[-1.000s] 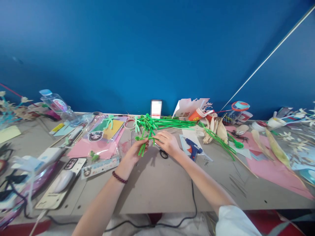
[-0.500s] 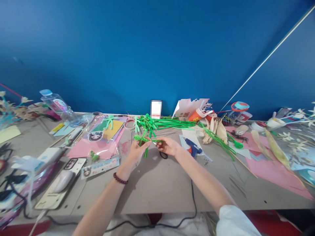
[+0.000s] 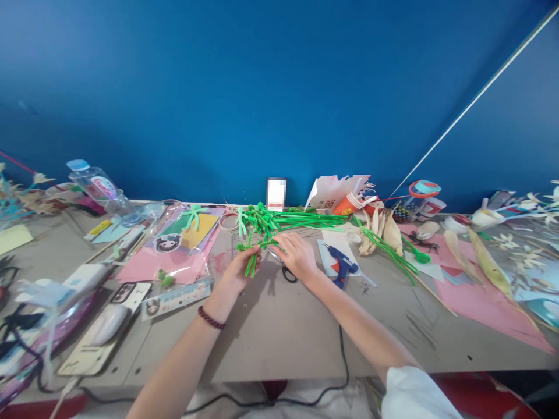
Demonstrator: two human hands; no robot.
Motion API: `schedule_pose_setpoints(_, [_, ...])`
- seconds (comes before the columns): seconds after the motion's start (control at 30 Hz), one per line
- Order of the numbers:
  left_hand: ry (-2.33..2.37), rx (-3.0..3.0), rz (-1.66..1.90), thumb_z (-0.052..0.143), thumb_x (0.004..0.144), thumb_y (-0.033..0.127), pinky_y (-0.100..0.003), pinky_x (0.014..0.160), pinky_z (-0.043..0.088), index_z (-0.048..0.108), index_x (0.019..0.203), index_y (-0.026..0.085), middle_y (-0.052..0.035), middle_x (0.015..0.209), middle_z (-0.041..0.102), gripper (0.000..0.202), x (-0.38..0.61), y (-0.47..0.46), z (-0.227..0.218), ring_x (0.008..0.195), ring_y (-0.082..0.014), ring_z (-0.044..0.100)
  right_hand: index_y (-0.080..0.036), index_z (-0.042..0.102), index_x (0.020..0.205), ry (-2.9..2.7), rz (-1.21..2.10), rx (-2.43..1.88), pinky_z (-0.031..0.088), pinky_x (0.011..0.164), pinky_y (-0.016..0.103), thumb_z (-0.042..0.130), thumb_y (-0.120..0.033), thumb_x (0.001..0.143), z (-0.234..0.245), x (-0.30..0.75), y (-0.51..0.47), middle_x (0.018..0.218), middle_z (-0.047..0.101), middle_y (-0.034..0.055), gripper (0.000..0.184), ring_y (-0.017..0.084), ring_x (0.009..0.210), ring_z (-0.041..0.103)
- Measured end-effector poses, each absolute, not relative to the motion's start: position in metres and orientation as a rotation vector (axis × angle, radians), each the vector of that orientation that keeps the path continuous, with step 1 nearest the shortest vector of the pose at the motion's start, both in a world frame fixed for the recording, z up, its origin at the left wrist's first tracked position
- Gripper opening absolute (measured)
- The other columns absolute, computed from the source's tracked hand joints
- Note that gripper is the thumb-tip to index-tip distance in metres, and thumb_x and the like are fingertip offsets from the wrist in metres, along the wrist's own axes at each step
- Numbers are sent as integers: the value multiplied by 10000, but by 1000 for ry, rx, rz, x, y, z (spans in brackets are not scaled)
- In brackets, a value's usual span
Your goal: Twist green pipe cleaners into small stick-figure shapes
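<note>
My left hand (image 3: 238,272) is closed on a small twisted green pipe cleaner piece (image 3: 250,260), held just above the grey table (image 3: 279,331). Its loose ends hang down past my fingers. My right hand (image 3: 297,253) lies palm down beside it, fingers reaching toward the pile of green pipe cleaners (image 3: 279,220) at the back. Black-handled scissors (image 3: 286,270) lie under my right hand. I cannot see whether the right fingers grip anything.
A blue glue gun (image 3: 343,266) sits right of my right hand, its black cord (image 3: 343,355) running to the front edge. Pink paper and craft packets (image 3: 174,250) lie left, with a phone (image 3: 128,293) and white mouse (image 3: 107,323). Dried husks (image 3: 384,230) and paper cups (image 3: 353,203) stand behind.
Half a second ago both hands held the green piece raised between them. Now my right hand has let go and stretched forward toward the pile; my left hand keeps the piece, lowered slightly.
</note>
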State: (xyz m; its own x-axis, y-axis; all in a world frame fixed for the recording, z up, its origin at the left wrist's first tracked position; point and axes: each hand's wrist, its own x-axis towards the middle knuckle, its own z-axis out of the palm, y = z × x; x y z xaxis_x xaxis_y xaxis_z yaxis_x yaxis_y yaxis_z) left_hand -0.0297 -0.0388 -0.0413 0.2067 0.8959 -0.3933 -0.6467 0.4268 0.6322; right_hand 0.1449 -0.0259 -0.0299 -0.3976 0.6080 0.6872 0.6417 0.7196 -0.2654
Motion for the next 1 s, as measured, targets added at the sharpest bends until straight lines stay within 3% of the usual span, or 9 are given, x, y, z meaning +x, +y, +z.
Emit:
schedule_pose_setpoints(0.23, [713, 367, 1053, 700, 636, 131, -174, 449, 393, 589, 664, 119, 24, 557, 541, 115, -27, -43, -41, 472, -54, 485, -204, 620, 1099, -2116, -152, -955, 432, 824, 342, 428, -209, 900, -34, 147, -24, 956, 641, 89, 277, 209, 926, 537])
schedule_pose_setpoints(0.43, [775, 440, 1073, 732, 598, 162, -182, 460, 377, 608, 656, 116, 30, 543, 531, 145, -27, -42, -39, 479, -57, 482, -220, 676, 946, -2043, 176, -938, 426, 803, 351, 471, -225, 873, -29, 145, -20, 870, 598, 85, 218, 208, 899, 519])
schedule_pose_setpoints(0.53, [888, 517, 1140, 762, 561, 184, -193, 488, 382, 612, 624, 113, 28, 527, 534, 178, -28, -41, -37, 487, -65, 491, -191, 671, 787, -1895, 621, -970, 424, 746, 317, 544, -255, 817, -26, 144, -18, 814, 579, 65, 146, 187, 835, 525])
schedule_pose_setpoints(0.6, [951, 581, 1197, 777, 540, 193, -201, 507, 384, 619, 622, 116, 22, 537, 554, 195, -29, -42, -36, 502, -72, 504, -169, 641, 696, -1706, 1091, -1051, 417, 679, 290, 596, -255, 752, -24, 143, -16, 755, 574, 45, 112, 160, 733, 527])
schedule_pose_setpoints(0.7, [1000, 665, 1276, 795, 504, 191, -207, 539, 391, 637, 643, 121, 16, 563, 584, 222, -27, -44, -34, 530, -79, 520, -146, 590, 632, -1245, 1817, -1086, 395, 581, 263, 624, -244, 679, -23, 143, -15, 643, 548, 20, 113, 126, 593, 499])
schedule_pose_setpoints(0.77, [1001, 700, 1307, 800, 492, 191, -211, 558, 397, 643, 648, 122, 12, 579, 596, 232, -27, -46, -32, 547, -84, 527, -141, 566, 614, -987, 2082, -1025, 390, 553, 255, 623, -236, 657, -23, 142, -15, 605, 536, 14, 118, 119, 566, 497])
schedule_pose_setpoints(0.87, [980, 702, 1313, 796, 504, 196, -216, 551, 389, 637, 637, 121, 16, 557, 577, 220, -27, -47, -29, 535, -83, 514, -142, 571, 625, -942, 2055, -953, 392, 553, 243, 641, -242, 640, -22, 141, -18, 616, 551, 11, 123, 114, 580, 508])
schedule_pose_setpoints(1.0, [920, 649, 1221, 778, 541, 204, -217, 526, 384, 624, 617, 110, 8, 553, 552, 196, -30, -45, -28, 531, -84, 503, -157, 639, 810, -1434, 1629, -903, 412, 639, 240, 641, -233, 667, -16, 142, -22, 787, 610, 20, 162, 114, 679, 532])
